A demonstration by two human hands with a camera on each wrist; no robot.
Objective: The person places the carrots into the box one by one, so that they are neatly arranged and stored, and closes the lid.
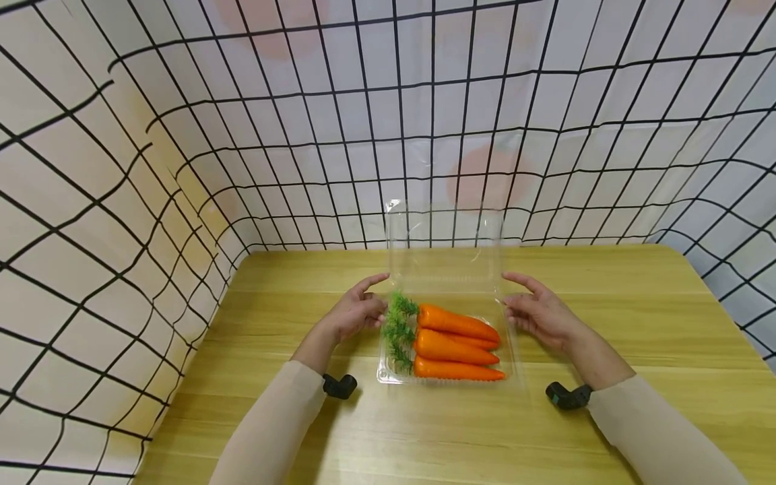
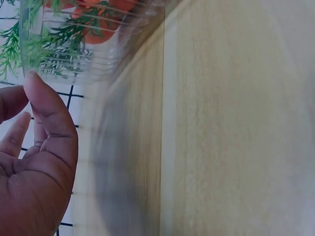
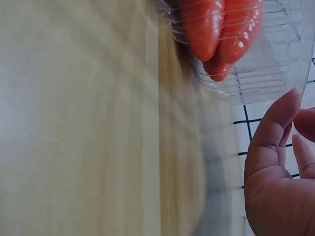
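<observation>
A clear plastic clamshell box [image 1: 448,382] stands with its lid [image 1: 445,249] raised at the back. Several orange carrots [image 1: 455,347] lie in its base, green leafy tops [image 1: 397,330] to the left and tips to the right. At the box's left side, my left hand [image 1: 358,311] pinches the rim near the hinge, index finger reaching toward the lid. The left wrist view shows that thumb [image 2: 47,105] at the rim's edge. My right hand [image 1: 542,315] pinches the opposite rim the same way, its thumb [image 3: 278,118] against the clear edge in the right wrist view.
The box is over a light wooden table [image 1: 636,323]. A white cloth with a black grid [image 1: 339,121] rises behind the table and along both sides. Each wrist wears a small black device [image 1: 339,386], and both sleeves are beige.
</observation>
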